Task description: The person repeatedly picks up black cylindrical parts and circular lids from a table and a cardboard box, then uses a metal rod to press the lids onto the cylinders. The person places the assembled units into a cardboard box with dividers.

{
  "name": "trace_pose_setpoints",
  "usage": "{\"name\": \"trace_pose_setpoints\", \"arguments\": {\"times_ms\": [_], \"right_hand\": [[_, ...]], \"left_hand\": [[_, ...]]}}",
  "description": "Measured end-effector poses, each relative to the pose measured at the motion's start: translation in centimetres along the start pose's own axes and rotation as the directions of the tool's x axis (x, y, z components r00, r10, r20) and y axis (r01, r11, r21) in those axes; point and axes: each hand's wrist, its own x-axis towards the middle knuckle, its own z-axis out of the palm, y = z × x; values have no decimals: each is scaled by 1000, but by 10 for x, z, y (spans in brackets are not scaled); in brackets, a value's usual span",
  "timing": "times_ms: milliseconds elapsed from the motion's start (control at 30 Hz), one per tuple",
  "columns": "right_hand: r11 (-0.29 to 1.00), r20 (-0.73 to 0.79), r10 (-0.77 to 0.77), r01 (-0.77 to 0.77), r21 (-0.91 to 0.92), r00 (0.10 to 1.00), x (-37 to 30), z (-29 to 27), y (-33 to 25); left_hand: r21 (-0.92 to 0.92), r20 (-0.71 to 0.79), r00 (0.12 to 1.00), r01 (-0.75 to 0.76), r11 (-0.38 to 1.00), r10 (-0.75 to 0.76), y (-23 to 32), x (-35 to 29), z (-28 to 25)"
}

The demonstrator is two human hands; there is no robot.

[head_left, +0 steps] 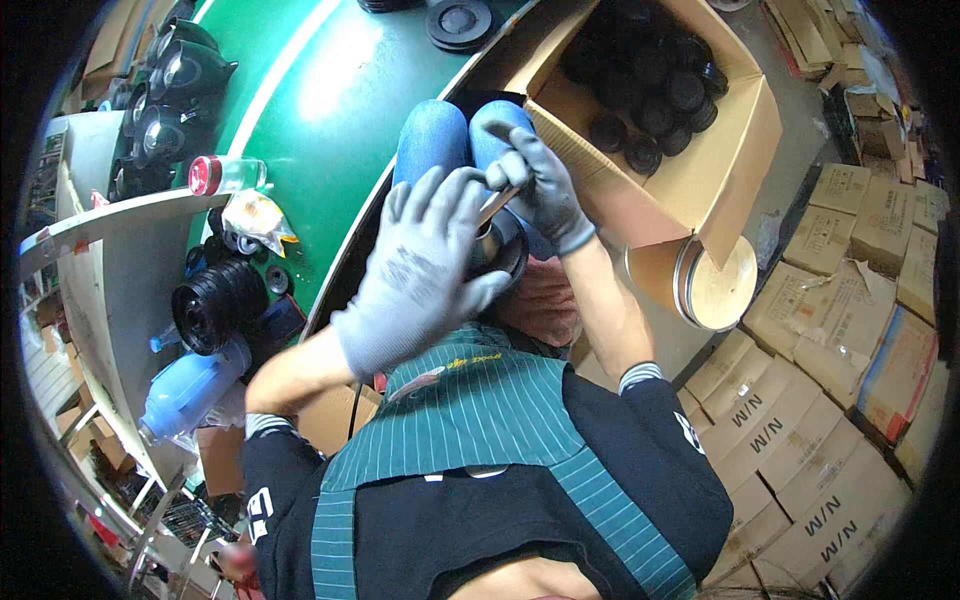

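Observation:
Both my hands wear grey gloves and meet over my lap. My left hand (420,270) wraps around a round black part with a metal centre (497,255), fingers spread over its top. My right hand (540,190) grips a thin metal tool (497,205) that points down into that part. My knees in blue jeans (435,135) lie just beyond. Most of the black part is hidden behind my left glove.
An open cardboard box (690,170) with several black round parts sits at my right. A green table (350,90) curves at my left, with black parts, a bottle (225,175) and a stack of black discs (215,300). Flat cartons (800,420) cover the floor on the right.

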Motion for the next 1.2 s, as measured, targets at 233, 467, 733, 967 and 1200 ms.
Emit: {"name": "trace_pose_setpoints", "arguments": {"times_ms": [233, 467, 733, 967, 1200], "right_hand": [[997, 293, -53, 36, 64, 955, 2, -41, 9], [293, 591, -71, 583, -758, 804, -97, 61, -6], [-191, 437, 741, 783, -592, 511, -37, 142, 41], [-14, 579, 514, 682, -731, 632, -31, 143, 18], [101, 472, -392, 547, -831, 790, -93, 89, 22]], "left_hand": [[-111, -295, 949, 80, 991, -110, -9, 4, 23], [-490, -197, 979, -151, 859, 59, -131, 63, 65], [-517, -259, 755, -635, 573, 603, -45, 163, 117], [-593, 227, 799, -340, 730, 557, -49, 165, 79], [-839, -165, 979, -75, 539, -121, -175, 103, 68]]}}
